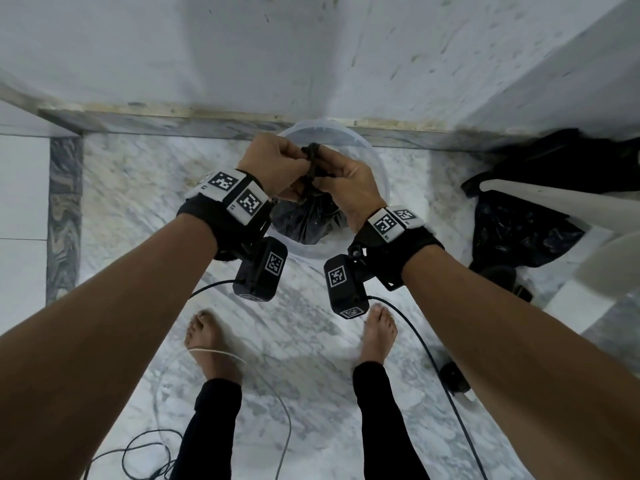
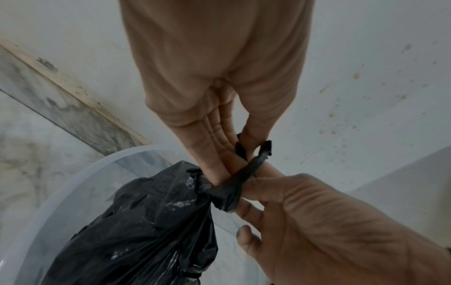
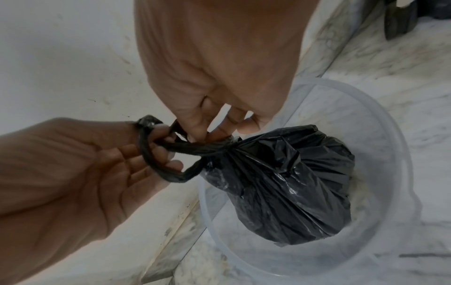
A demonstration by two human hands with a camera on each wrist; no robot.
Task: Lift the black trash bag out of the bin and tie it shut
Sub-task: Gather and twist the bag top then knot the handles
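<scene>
The black trash bag (image 1: 304,220) hangs over the mouth of the translucent bin (image 1: 379,174), its top gathered and twisted into a thin rope (image 1: 313,157). My left hand (image 1: 291,168) has a loop of that rope (image 3: 156,169) wound round its curled fingers (image 3: 161,152). My right hand (image 1: 334,183) pinches the neck right at the gather (image 3: 214,146). In the left wrist view the rope (image 2: 244,173) crosses my left fingers (image 2: 219,154), with my right hand (image 2: 317,221) close below. Whether the bag's bottom (image 3: 292,221) touches the bin (image 3: 395,146) is unclear.
The bin stands on a marble floor against a stained white wall (image 1: 311,46). Another crumpled black bag (image 1: 519,233) and a white piece of furniture (image 1: 554,202) sit at the right. Cables (image 1: 284,420) trail across the floor by my bare feet (image 1: 207,341).
</scene>
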